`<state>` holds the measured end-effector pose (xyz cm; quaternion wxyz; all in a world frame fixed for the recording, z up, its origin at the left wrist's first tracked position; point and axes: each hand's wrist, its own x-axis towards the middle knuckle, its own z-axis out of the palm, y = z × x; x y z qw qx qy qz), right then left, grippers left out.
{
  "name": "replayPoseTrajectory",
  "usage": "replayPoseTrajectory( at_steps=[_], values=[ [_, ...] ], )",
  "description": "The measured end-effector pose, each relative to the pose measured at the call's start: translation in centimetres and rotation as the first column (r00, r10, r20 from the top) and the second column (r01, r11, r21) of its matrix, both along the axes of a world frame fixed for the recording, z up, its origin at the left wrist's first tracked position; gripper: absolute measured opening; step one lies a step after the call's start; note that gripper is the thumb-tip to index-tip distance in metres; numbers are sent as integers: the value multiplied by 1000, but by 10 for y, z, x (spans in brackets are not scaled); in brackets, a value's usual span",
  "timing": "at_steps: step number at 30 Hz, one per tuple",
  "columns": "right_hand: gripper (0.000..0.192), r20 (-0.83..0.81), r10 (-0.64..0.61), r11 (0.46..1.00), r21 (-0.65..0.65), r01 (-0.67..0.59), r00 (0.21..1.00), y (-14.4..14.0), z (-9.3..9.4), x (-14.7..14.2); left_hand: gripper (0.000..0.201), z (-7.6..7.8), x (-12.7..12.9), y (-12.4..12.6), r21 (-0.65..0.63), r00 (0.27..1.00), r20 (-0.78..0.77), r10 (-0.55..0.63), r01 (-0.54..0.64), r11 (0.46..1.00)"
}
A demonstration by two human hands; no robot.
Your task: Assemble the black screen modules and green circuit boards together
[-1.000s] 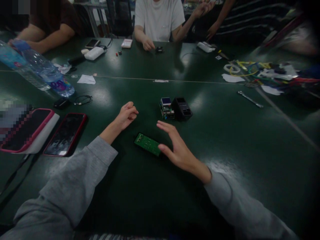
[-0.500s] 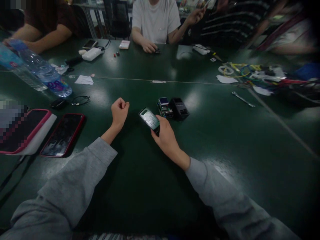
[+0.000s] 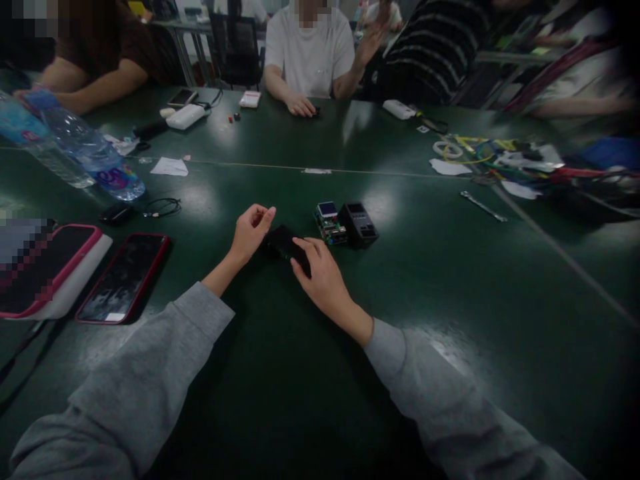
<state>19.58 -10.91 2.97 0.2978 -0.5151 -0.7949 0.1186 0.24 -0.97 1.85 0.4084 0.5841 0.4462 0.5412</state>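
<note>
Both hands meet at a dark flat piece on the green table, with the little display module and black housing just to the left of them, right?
Not quite. In the head view the display module and black housing lie right of the dark flat piece, which the left hand and right hand meet at.

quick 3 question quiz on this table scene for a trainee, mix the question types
1. True or false: the right hand holds a dark flat board just above the green table.
2. What stands directly right of the small circuit module with a blue screen?
A. a water bottle
B. a black box-shaped housing
C. a wrench
3. Which thing lies nearer the left hand: the red-cased phone or the wrench?

Key
1. True; its fingers grip the board's near end, and the left hand's fingertips are at the far end.
2. B
3. The red-cased phone
</note>
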Motion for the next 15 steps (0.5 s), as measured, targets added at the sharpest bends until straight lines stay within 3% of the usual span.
replayPoseTrajectory(
  at_steps=[4, 9, 12, 15],
  values=[
    [36, 34, -44, 992, 118, 39, 998, 11, 2, -3, 30, 0, -1, 1, -6, 997, 61, 57, -57, 998],
    [41, 256, -185, 928, 362, 84, 949, 23, 6, -9, 29, -1, -1, 2, -30, 995, 66, 78, -76, 997],
    [42, 334, -209, 915, 398, 64, 919, 24, 3, -13, 30, -1, 0, 2, -40, 997, 45, 55, -53, 998],
    [41, 394, -113, 932, 361, -41, 912, 23, 0, -17, 33, -2, 1, 1, -47, 1000, 11, 15, -14, 999]
  ],
)
